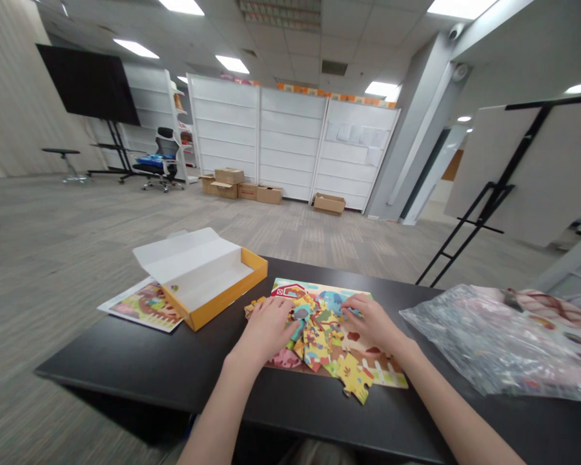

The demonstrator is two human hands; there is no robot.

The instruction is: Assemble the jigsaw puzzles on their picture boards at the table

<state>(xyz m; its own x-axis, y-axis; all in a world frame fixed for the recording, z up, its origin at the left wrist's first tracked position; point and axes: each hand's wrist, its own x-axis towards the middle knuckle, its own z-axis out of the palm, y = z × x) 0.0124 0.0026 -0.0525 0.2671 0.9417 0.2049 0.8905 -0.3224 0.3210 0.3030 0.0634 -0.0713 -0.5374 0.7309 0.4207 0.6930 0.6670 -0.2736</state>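
Note:
A pile of loose jigsaw pieces (pixel 318 338), mostly yellow with some blue and pink, lies on a farm-picture puzzle board (pixel 385 369). My left hand (pixel 267 327) rests palm down over the pile's left side, thumb apart from the fingers; a turquoise and grey piece (pixel 301 314) shows beside it. Over the right part of the board, my right hand (pixel 375 323) has its fingers curled on a small blue puzzle piece (pixel 353 312), partly hidden by them. One yellow piece (pixel 354 377) overhangs the board's front edge.
On the black table (pixel 188 371), an open yellow box (pixel 232 294) with a white lid stands at the left. A printed picture sheet (pixel 145 305) lies partly under it. Clear plastic bags (pixel 498 339) cover the right end. Beyond stands a black easel (pixel 494 194).

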